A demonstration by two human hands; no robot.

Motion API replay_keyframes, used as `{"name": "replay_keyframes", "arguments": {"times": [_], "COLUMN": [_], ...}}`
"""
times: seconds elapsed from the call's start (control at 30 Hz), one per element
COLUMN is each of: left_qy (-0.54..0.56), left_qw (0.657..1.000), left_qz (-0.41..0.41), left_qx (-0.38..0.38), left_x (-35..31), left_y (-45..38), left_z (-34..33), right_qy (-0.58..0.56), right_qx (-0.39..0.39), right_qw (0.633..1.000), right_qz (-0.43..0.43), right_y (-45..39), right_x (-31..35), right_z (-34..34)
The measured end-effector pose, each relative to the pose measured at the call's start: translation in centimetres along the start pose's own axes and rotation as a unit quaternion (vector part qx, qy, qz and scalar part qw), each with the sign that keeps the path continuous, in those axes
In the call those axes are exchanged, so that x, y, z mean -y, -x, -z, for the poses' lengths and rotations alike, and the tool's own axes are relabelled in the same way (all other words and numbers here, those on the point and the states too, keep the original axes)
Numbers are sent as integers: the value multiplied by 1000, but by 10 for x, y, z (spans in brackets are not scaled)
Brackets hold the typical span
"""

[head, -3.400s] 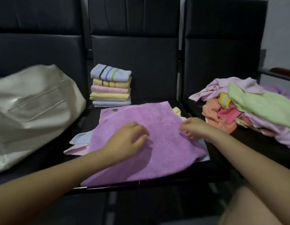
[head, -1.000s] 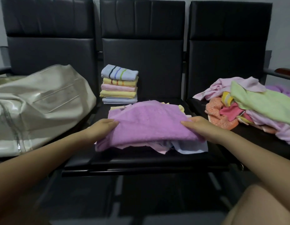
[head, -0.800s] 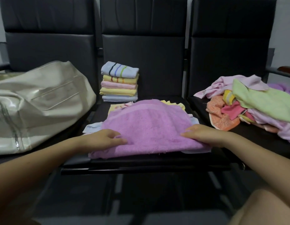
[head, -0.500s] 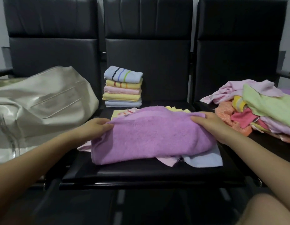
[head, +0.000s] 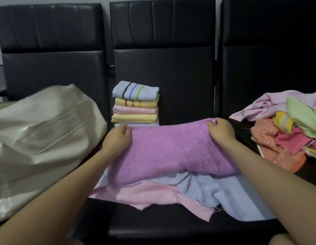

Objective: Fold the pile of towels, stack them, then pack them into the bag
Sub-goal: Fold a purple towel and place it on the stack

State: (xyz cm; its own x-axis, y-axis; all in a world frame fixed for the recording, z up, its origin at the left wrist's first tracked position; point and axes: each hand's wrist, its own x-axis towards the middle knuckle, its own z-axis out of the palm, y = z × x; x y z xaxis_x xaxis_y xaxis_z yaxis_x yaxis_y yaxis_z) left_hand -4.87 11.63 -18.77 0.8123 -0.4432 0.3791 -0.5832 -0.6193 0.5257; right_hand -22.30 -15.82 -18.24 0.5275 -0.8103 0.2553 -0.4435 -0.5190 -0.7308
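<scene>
Three black seats fill the frame, and the fold takes place on the middle one. The cream bag slumps at left, well apart from the work, so it plays no part yet. At far right lies the unfolded pile, a good deal of it, so the task looks less than half done. In the centre the purple towel is doubled over, resting on loose pink and blue cloths. Behind it, upper centre, stands the stack of five folded towels. The left hand pinches the towel's far left corner; the right hand pinches the far right corner. To fold well, I judge, both corners should travel level and meet the edge squarely, and the cloths underneath should not be dragged along. Matching the stack's width would keep it steady.
</scene>
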Motion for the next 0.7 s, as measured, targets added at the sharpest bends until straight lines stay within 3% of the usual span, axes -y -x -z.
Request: {"name": "replay_keyframes", "arguments": {"times": [0.13,0.2,0.5,0.7], "left_qy": [-54,-69,-79,49], "left_qw": [993,990,995,993], "left_qz": [25,32,20,-103], "left_qx": [103,119,56,-14], "left_x": [17,20,12,-51], "left_y": [-14,-19,-2,26], "left_z": [-27,-33,-24,-18], "right_qy": [86,92,139,90], "right_qx": [43,37,-7,43], "right_qw": [995,995,990,995], "right_qz": [-2,-11,27,-12], "right_y": [1,0,23,39], "right_x": [-30,-38,-39,-36], "right_z": [-8,-6,6,27]}}
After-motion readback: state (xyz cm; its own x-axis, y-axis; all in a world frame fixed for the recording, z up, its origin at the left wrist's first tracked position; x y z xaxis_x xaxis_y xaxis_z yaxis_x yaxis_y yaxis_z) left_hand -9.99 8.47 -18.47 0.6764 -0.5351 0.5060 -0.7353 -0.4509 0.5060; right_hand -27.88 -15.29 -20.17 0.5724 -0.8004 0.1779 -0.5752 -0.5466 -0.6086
